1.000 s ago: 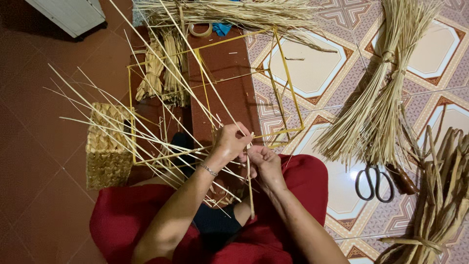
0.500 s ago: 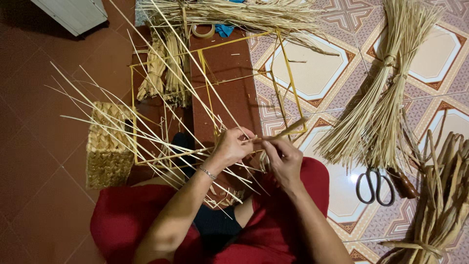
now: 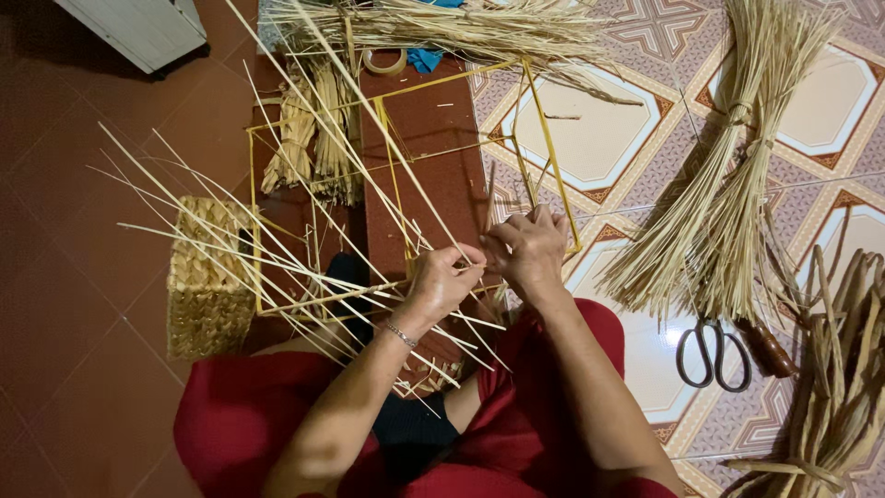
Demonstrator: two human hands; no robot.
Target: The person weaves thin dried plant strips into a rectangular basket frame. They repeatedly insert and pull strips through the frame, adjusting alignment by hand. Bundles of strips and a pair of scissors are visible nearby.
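Note:
A yellow wire frame [image 3: 544,138] stands on the floor before my knees, with several long pale straw stalks [image 3: 230,240] fanning out from its near edge to the left. My left hand [image 3: 441,282] pinches some of these stalks at the frame's near bar. Just to its right, my right hand [image 3: 527,251] grips the stalks and the frame's near right corner, fingers curled. A patch of woven straw [image 3: 419,373] lies under the hands, over my red trousers [image 3: 230,415].
A woven straw box [image 3: 205,286] sits at the left. Straw bundles lie at the top [image 3: 442,23] and right [image 3: 728,203]; flat reed strips [image 3: 843,369] at far right. Black scissors [image 3: 712,350] rest on the tiles. A tape roll [image 3: 383,63] lies at the top.
My right hand has moved up and right to the frame's near corner. The left hand has shifted slightly right with the stalks. The view has moved little.

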